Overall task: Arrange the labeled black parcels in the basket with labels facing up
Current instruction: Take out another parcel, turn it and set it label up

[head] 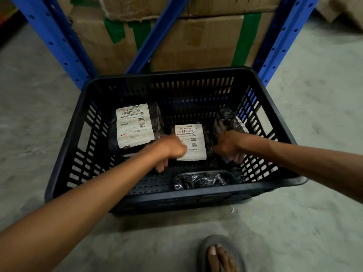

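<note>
A dark slotted basket (64,146) stands on the floor with several black plastic parcels in it. At the back left lies one parcel (135,125) with its white label up. A second parcel (193,140) lies in the middle, label up, and my left hand (170,149) rests fingers-down on its left edge. My right hand (228,145) is closed on a third parcel (228,119) tilted on edge against the right wall, its label facing right and only partly seen. A fourth parcel (204,180) lies at the front with no label showing.
Blue metal rack posts (55,40) and stacked cardboard boxes (196,42) with green tape stand just behind the basket. Grey concrete floor surrounds it. A foot in a sandal (221,255) is at the bottom edge, in front of the basket.
</note>
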Tool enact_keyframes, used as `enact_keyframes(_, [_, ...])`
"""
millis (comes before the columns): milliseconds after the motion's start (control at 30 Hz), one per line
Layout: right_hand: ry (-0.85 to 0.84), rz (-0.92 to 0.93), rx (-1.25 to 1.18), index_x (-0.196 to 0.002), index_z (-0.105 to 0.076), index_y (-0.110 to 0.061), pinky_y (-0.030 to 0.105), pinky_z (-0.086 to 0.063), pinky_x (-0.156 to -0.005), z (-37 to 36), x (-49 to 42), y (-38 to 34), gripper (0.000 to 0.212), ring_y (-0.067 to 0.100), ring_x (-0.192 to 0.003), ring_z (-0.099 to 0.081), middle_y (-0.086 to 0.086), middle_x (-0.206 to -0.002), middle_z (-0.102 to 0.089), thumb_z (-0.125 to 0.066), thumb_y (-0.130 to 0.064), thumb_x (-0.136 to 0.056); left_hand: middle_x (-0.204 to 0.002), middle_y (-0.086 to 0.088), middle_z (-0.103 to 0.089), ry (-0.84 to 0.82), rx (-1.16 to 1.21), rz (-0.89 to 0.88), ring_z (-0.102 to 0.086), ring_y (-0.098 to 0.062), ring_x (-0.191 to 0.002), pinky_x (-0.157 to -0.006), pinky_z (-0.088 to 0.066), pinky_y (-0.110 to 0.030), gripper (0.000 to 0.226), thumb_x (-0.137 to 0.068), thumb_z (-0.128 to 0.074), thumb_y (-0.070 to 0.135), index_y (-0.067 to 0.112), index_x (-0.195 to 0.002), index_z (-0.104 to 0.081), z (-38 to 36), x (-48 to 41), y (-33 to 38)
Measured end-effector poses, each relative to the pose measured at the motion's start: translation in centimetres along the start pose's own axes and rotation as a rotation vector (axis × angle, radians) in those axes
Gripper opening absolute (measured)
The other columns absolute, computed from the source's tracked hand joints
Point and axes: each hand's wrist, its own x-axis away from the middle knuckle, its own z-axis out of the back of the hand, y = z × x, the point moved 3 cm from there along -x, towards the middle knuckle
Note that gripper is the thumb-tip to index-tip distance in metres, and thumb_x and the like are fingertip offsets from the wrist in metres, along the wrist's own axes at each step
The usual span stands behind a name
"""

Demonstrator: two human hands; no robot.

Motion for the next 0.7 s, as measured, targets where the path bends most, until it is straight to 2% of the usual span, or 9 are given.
enact_keyframes(67, [-0.082,-0.056,0.096,-0.089,-0.062,-0.003,0.043,-0.061,-0.065,-2.1,-0.1,0.0,0.035,0.038,-0.075,-0.07,0.027,-0.104,-0.071,-0.041,-0.027,-0.104,-0.116,-0.034,-0.064,-0.124,0.013,0.053,-0.071,-0.045,-0.089,-0.077,-0.061,-0.047,0.066,-0.101,-0.03,0.046,0.004,-0.151,-0.021,-2.2,-0.2,-0.1])
enact_keyframes(133, [-0.193,-0.143,0.094,-0.108,-0.061,0.0,0.043,-0.056,-0.053,-4.0,-0.7,0.6,0.035,0.034,-0.064,-0.063,0.027,-0.112,-0.067,-0.041,-0.028,-0.104,-0.138,-0.031,-0.051,-0.179,0.075,0.049,-0.062,-0.044,-0.112,-0.087,-0.056,-0.045,0.061,-0.103,-0.03,0.041,0.004,-0.151,-0.023,-3.7,-0.7,0.4])
enact_keyframes(200, [-0.281,-0.183,-0.031,-0.114,-0.062,-0.001,0.045,-0.058,-0.064,-5.1,-1.2,1.1,0.036,0.036,-0.077,-0.066,0.024,-0.111,-0.066,-0.044,-0.028,-0.1,-0.153,-0.022,-0.036,-0.254,0.109,0.042,-0.05,-0.038,-0.128,-0.1,-0.047,-0.045,0.057,-0.103,-0.035,0.036,0.003,-0.15,-0.03,-5.0,-0.9,0.8])
enact_keyframes(267, [-0.305,-0.207,-0.175,-0.123,-0.061,-0.001,0.048,-0.058,-0.076,-5.3,-1.6,1.6,0.041,0.038,-0.098,-0.067,0.023,-0.123,-0.065,-0.046,-0.029,-0.098,-0.155,-0.02,-0.035,-0.328,0.116,0.083,-0.051,-0.036,-0.124,-0.108,-0.042,-0.046,0.057,-0.103,-0.04,0.036,0.003,-0.149,-0.032,-5.7,-0.9,0.8])
enact_keyframes(400, [-0.333,-0.22,-0.311,-0.109,-0.062,-0.011,0.032,-0.05,-0.058,-4.6,-1.0,2.1,0.034,0.024,-0.078,-0.061,0.012,-0.104,-0.065,-0.048,-0.04,-0.097,-0.156,-0.019,-0.032,-0.357,0.166,0.098,-0.036,-0.035,-0.141,-0.109,-0.039,-0.044,0.065,-0.099,-0.047,0.043,0.004,-0.149,-0.031,-4.3,-0.3,0.5])
enact_keyframes(467, [-0.279,-0.18,-0.316,-0.1,-0.062,-0.011,0.028,-0.052,-0.054,-3.0,0.0,2.4,0.038,0.021,-0.066,-0.061,0.012,-0.089,-0.066,-0.046,-0.045,-0.098,-0.154,-0.017,-0.038,-0.299,0.156,0.007,-0.039,-0.035,-0.139,-0.109,-0.039,-0.044,0.062,-0.097,-0.048,0.046,0.006,-0.144,-0.041,-2.6,0.3,0.7])
enact_keyframes(567, [-0.112,-0.069,-0.4,-0.094,-0.068,-0.008,0.024,-0.057,-0.05,0.8,2.4,2.5,0.051,0.019,-0.052,-0.066,0.009,-0.067,-0.071,-0.043,-0.052,-0.098,-0.143,-0.007,-0.053,-0.157,0.241,-0.176,-0.052,-0.029,-0.127,-0.099,-0.046,-0.036,0.044,-0.099,-0.049,0.041,0.013,-0.131,-0.058,0.6,1.6,1.3])
enact_keyframes(633, [0.036,0.019,-0.482,-0.093,-0.071,-0.009,0.024,-0.058,-0.047,3.6,3.9,2.1,0.056,0.015,-0.043,-0.065,0.004,-0.055,-0.071,-0.042,-0.056,-0.098,-0.139,-0.001,-0.056,-0.007,0.317,-0.273,-0.053,-0.023,-0.126,-0.106,-0.041,-0.033,0.036,-0.099,-0.049,0.036,0.021,-0.129,-0.061,3.0,2.5,1.6])
enact_keyframes(700, [0.216,0.112,-0.588,-0.09,-0.07,-0.012,0.021,-0.053,-0.043,6.4,5.3,1.1,0.057,0.012,-0.036,-0.06,0.0,-0.049,-0.067,-0.041,-0.061,-0.096,-0.122,-0.003,-0.069,0.074,0.492,-0.316,-0.062,-0.02,-0.113,-0.107,-0.044,-0.037,0.032,-0.097,-0.049,0.038,0.021,-0.111,-0.072,4.8,3.6,1.3])
